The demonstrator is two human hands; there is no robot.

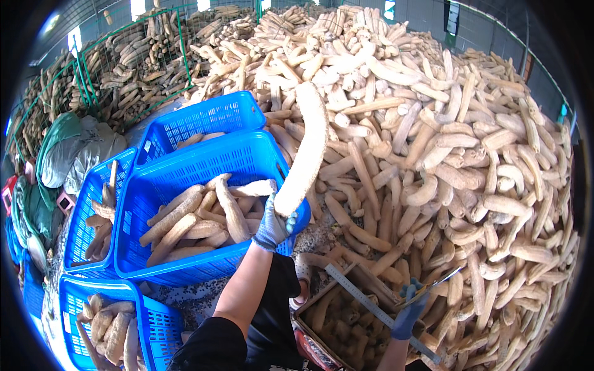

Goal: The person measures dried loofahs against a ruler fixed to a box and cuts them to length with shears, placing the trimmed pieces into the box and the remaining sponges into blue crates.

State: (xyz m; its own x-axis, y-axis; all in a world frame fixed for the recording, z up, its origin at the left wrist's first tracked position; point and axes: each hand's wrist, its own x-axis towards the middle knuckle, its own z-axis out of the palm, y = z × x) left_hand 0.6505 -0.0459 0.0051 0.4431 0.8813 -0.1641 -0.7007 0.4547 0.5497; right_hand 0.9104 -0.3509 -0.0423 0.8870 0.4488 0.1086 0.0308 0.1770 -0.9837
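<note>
My left hand (272, 227), in a grey-blue work glove, grips the lower end of a long, pale, curved dried loofah (309, 139). The loofah stands nearly upright beside the right rim of the large blue crate (127, 232). Inside that crate lie several dried loofahs (232, 213). At the lower right my right hand (409, 312), in a blue glove, is closed around a slim tool (439, 281) with a yellowish part and a thin metal end pointing up and right; its exact kind is unclear. A metal ruler (359, 295) slants across a box of loofahs and passes beneath my right wrist.
A huge heap of loofahs (470, 154) fills the right and back. More blue crates, one at the back (204, 114), one at left (77, 241) and one at lower left (139, 309), hold loofahs. Sacks (68, 148) lie far left, near green mesh fencing (184, 55).
</note>
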